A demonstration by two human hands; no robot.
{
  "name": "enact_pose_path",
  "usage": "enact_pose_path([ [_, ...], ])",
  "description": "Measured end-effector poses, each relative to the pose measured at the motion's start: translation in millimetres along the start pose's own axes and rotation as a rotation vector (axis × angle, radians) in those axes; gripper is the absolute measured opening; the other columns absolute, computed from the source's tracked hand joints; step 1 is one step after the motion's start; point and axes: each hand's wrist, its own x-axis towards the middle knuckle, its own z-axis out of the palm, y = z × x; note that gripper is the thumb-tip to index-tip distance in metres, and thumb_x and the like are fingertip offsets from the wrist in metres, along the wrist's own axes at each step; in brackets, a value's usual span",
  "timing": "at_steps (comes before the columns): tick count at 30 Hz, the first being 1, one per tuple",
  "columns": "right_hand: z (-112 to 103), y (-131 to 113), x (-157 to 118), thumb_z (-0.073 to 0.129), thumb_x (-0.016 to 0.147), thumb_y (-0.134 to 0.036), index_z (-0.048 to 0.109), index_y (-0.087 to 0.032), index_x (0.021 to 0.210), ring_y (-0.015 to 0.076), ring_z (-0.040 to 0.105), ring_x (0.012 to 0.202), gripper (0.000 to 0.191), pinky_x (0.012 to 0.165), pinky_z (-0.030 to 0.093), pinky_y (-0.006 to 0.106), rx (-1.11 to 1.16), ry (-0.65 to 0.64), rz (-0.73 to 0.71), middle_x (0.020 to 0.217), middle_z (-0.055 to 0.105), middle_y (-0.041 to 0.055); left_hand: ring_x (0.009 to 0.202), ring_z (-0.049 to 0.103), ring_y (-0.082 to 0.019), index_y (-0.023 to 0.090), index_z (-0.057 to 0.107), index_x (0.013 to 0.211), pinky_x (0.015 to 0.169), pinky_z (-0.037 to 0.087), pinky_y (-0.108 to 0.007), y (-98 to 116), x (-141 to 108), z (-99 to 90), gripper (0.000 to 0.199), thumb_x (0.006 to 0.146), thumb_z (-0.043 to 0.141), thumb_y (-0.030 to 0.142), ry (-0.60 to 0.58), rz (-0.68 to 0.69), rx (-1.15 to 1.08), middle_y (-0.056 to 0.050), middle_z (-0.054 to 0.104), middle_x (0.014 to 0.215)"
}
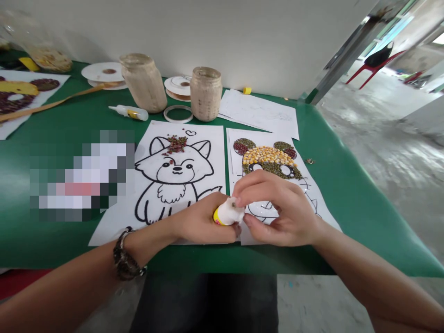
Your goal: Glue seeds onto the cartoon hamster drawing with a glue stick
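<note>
My left hand [204, 219] is wrapped round a white glue bottle [229, 212] with a yellow label, held above the near edges of two drawings. Thumb and fingers of my right hand [277, 208] are bent against the bottle's top; whether they pinch something small there is too fine to tell. Under my left hand lies a fox drawing [176, 173] with a small heap of red and green beans [176, 144] on its forehead. Partly behind my right hand is a second animal drawing [239, 162], its upper head covered with yellow corn kernels [268, 156] and green beans, its ears with red and green beans.
Two jars [144, 85] [206, 95], ribbon spools [104, 74], a tape ring [178, 114] and another glue bottle [130, 112] stand or lie at the back of the green table [350, 185]. Paper sheets [260, 113] lie by the wall. A blurred-out object is at the left.
</note>
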Motion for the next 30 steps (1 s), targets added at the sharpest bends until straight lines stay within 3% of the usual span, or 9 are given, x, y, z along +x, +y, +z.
enact_pose_path([
  [7,0.3,1.1,-3.7,0.048,0.072,-0.009,0.047,-0.019,0.083,0.0113,0.054,0.075,0.014,0.063,0.049,0.026,0.120,0.054,0.053,0.078,0.055,0.0020,0.045,0.030,-0.005,0.017,0.034,0.051,0.039,0.025,-0.017,1.0,0.1,-0.3,0.016,0.058,0.047,0.013,-0.015,-0.022,-0.049,0.007,0.032,0.049],
  [12,-12.0,10.6,-8.8,0.047,0.073,-0.015,0.050,-0.018,0.081,0.0144,0.052,0.074,0.009,0.064,0.047,0.032,0.144,0.138,0.146,0.083,0.053,0.0052,0.041,0.029,-0.004,0.018,0.035,0.051,0.039,0.026,-0.017,2.4,-0.4,-0.7,0.017,0.059,0.047,0.010,-0.079,-0.022,-0.154,0.008,0.034,0.047],
  [17,-23.2,29.0,-23.8,0.049,0.076,-0.019,0.052,-0.020,0.073,0.0197,0.048,0.102,0.004,0.087,0.041,0.043,-0.051,0.021,0.406,0.099,0.049,0.0054,0.038,0.026,-0.003,0.019,0.032,0.051,0.037,0.023,-0.018,2.5,-1.7,-0.9,0.023,0.062,0.049,0.008,-0.193,-0.012,-0.176,0.009,0.031,0.043],
  [20,-21.0,38.1,-34.8,0.051,0.075,-0.017,0.052,-0.020,0.072,0.0214,0.044,0.109,0.005,0.092,0.037,0.047,-0.171,-0.083,0.520,0.108,0.046,0.0055,0.037,0.025,-0.003,0.019,0.031,0.050,0.036,0.022,-0.019,1.9,-1.8,-1.0,0.024,0.062,0.048,0.007,-0.224,-0.007,-0.168,0.009,0.031,0.042],
  [25,-13.6,49.5,-43.8,0.051,0.069,-0.012,0.054,-0.020,0.071,0.0256,0.039,0.112,0.009,0.093,0.033,0.053,-0.350,-0.118,0.513,0.113,0.042,0.0064,0.038,0.025,-0.003,0.019,0.031,0.049,0.037,0.022,-0.018,1.6,-1.1,-0.8,0.025,0.063,0.047,0.005,-0.231,0.019,-0.147,0.009,0.030,0.043],
  [30,-8.9,54.8,-44.5,0.052,0.068,-0.011,0.054,-0.019,0.068,0.0248,0.040,0.106,0.008,0.091,0.036,0.050,-0.422,-0.147,0.491,0.111,0.042,0.0070,0.040,0.024,-0.002,0.018,0.030,0.050,0.037,0.021,-0.017,0.4,-0.9,-1.0,0.026,0.063,0.047,0.004,-0.241,0.029,-0.146,0.009,0.029,0.044],
])
